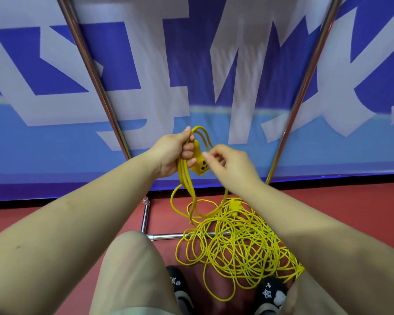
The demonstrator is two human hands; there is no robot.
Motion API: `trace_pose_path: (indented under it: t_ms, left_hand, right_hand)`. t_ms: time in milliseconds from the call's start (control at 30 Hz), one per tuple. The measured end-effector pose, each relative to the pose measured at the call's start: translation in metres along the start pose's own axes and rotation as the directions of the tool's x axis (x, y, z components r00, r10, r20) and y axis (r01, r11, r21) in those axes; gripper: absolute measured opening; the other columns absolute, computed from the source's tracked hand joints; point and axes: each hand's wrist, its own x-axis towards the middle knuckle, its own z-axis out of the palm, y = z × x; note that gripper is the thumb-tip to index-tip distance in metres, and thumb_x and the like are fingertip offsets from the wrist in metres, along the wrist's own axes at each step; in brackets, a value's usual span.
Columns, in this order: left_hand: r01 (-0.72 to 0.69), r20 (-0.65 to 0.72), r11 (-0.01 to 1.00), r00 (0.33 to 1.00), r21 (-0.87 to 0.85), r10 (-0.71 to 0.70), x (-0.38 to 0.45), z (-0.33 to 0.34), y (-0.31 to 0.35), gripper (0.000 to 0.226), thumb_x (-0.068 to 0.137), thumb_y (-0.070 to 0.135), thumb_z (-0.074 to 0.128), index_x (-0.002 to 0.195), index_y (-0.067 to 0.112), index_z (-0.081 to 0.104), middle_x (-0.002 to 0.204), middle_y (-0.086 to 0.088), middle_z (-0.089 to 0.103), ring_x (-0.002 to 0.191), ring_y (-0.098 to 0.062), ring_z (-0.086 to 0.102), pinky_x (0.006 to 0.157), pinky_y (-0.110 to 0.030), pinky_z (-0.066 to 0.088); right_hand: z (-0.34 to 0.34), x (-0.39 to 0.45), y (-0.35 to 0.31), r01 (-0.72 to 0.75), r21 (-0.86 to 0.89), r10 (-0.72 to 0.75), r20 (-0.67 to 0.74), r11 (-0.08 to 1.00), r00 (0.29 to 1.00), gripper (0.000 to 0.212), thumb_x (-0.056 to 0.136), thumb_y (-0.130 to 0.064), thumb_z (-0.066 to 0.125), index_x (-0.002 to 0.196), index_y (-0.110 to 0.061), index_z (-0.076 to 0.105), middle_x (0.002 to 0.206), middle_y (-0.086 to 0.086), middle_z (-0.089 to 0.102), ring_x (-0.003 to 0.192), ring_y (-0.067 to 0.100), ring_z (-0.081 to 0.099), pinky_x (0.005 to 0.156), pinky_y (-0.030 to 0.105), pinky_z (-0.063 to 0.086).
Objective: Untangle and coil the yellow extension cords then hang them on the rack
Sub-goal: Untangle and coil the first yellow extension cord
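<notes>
Yellow cord loops [187,178] and a socket block [199,165] sit gripped in the left hand [173,153], whose fingers [188,147] curl round them, while the right hand [228,167] (blurred) pinches a strand near the block, above the tangled pile [237,246] on the red floor [339,208] by the rack [93,71].

We look from our head, forward and steeply down, close over our hands at centre; our shoes [180,287] sit at six o'clock, the banner [146,64] at twelve.
</notes>
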Motion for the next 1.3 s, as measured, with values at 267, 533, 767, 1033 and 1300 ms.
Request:
trace_pose_path:
  t_ms: [267,533,767,1033,1300]
  left_hand:
    - [-0.018,-0.122,0.828,0.991,-0.561,-0.061,0.013,-0.005,0.009,0.040,0.101,0.036,0.038,0.067,0.016,0.043,0.045,0.006,0.027,0.030,-0.005,0.023,0.029,-0.013,0.029]
    - [-0.125,-0.303,0.843,0.952,-0.524,-0.047,0.021,-0.023,0.010,0.042,0.103,0.034,0.031,0.065,0.018,0.035,0.036,0.007,0.026,0.026,-0.004,0.021,0.027,-0.013,0.017]
    - [-0.104,-0.312,0.838,0.946,-0.536,-0.082,0.031,-0.019,-0.003,0.041,0.104,0.030,0.029,0.066,0.018,0.034,0.034,0.006,0.025,0.025,-0.005,0.020,0.027,-0.013,0.014]
    - [-0.105,-0.309,0.802,0.946,-0.588,-0.103,0.038,-0.016,-0.001,0.042,0.104,0.030,0.029,0.064,0.018,0.034,0.033,0.006,0.025,0.023,-0.006,0.020,0.027,-0.011,0.014]
    - [-0.112,-0.306,0.785,0.946,-0.609,-0.102,0.043,-0.027,-0.001,0.040,0.105,0.027,0.027,0.066,0.017,0.033,0.032,0.005,0.026,0.023,-0.006,0.021,0.025,-0.013,0.017]
  right_hand:
    - [0.043,-0.013,0.000,-0.187,0.276,0.066,0.393,0.943,0.917,0.014,0.087,-0.035,0.062,0.091,-0.024,0.055,0.091,0.002,0.066,0.091,0.017,0.063,0.086,0.034,0.048]
    - [0.035,-0.011,0.005,-0.123,0.136,0.044,0.476,0.983,0.878,0.026,0.099,-0.031,0.042,0.074,-0.024,0.048,0.065,-0.005,0.057,0.045,0.003,0.041,0.049,0.022,0.035]
    - [0.031,-0.026,0.032,-0.164,0.028,0.123,0.537,0.986,0.834,0.026,0.096,-0.040,0.046,0.076,-0.023,0.050,0.068,-0.006,0.060,0.048,0.001,0.045,0.053,0.023,0.037]
    - [0.033,-0.038,0.048,-0.451,0.158,0.319,0.510,0.878,0.799,0.045,0.091,-0.051,0.048,0.062,-0.016,0.049,0.057,-0.001,0.058,0.061,0.015,0.054,0.063,0.027,0.041]
    - [0.029,-0.050,0.062,-0.527,0.290,0.360,0.471,0.799,0.805,0.051,0.088,-0.053,0.048,0.052,-0.020,0.035,0.045,0.000,0.035,0.042,0.016,0.042,0.052,0.025,0.037]
